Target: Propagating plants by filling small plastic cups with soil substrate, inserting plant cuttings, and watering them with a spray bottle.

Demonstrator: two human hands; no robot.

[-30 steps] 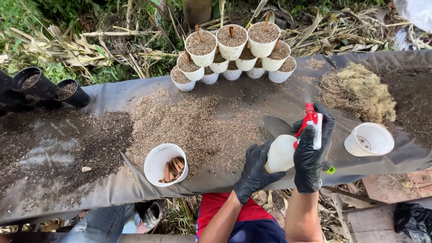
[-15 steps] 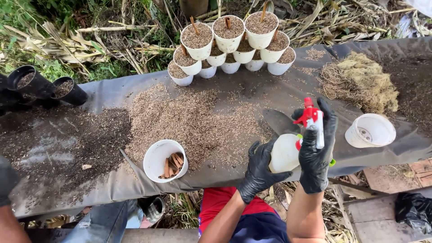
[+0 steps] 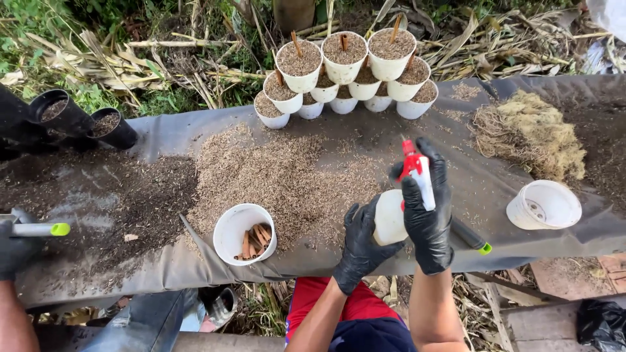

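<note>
- Your right hand (image 3: pixel 427 221), in a black glove, is wrapped around the red-and-white head of the white spray bottle (image 3: pixel 390 216), lower centre of the frame.
- Your left hand (image 3: pixel 360 244) cups the bottle's body from the left.
- A white cup of brown sticks (image 3: pixel 244 233) stands left of them.

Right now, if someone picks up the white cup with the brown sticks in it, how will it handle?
The white cup is probably light, since only a few brown sticks lie inside. It looks like thin plastic, so it may flex. Tilting it would likely make the sticks slide.
</note>
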